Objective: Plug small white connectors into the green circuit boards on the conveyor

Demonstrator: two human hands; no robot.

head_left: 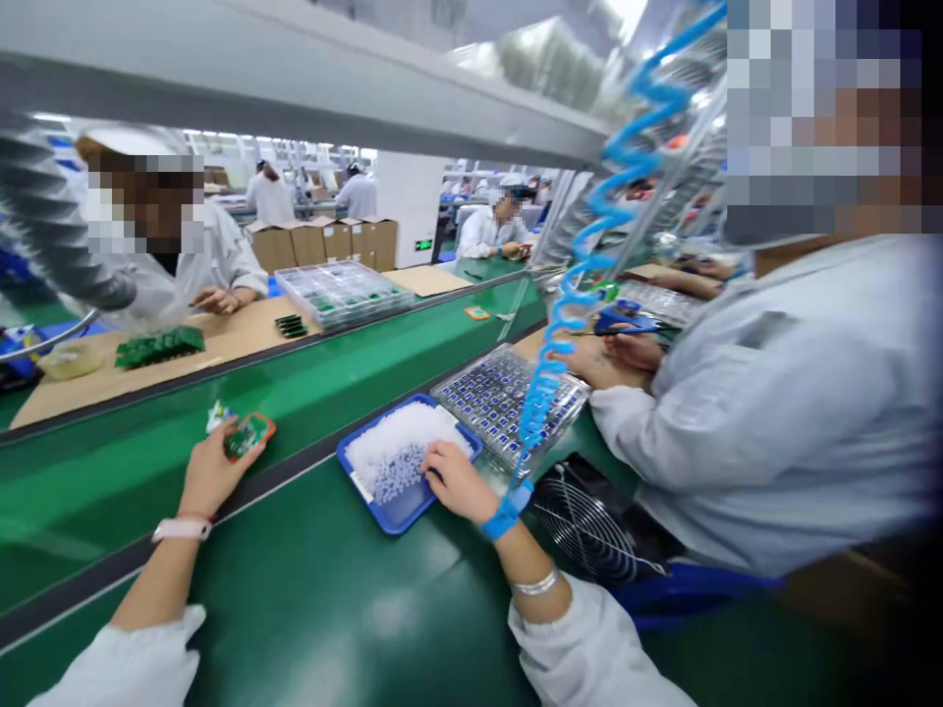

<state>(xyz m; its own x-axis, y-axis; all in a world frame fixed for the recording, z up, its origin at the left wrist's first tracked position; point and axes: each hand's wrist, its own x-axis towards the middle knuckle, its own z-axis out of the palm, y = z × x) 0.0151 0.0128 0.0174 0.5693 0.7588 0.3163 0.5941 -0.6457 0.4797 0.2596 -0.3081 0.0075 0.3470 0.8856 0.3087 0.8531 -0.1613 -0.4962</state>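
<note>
The circuit board (247, 437), green with an orange rim, is in our left hand (210, 466) in the head view, raised over the green conveyor belt (324, 383) beyond the worktop's (324, 599) far edge. Our left thumb and fingers are closed around its sides. A small white piece (219, 416) shows just past those fingers, too blurred for us to name.

Our right hand (461, 481) is at the right-hand edge of the blue plastic tray (411, 509), fingers bent and thumb drawn close; we cannot tell whether a piece is pinched between them. Small white plastic parts (398, 471) heap toward the tray's far edge and thin out toward its bare near corner. Beyond the tray's right corner lies a clear compartment tray (493, 454) of blue-marked components.

We judge the step in hand to be picking white parts with the right fingertips while the left keeps the board ready. From here, the pick calls for a narrow pinch on a single part, with the board held steady.
</note>
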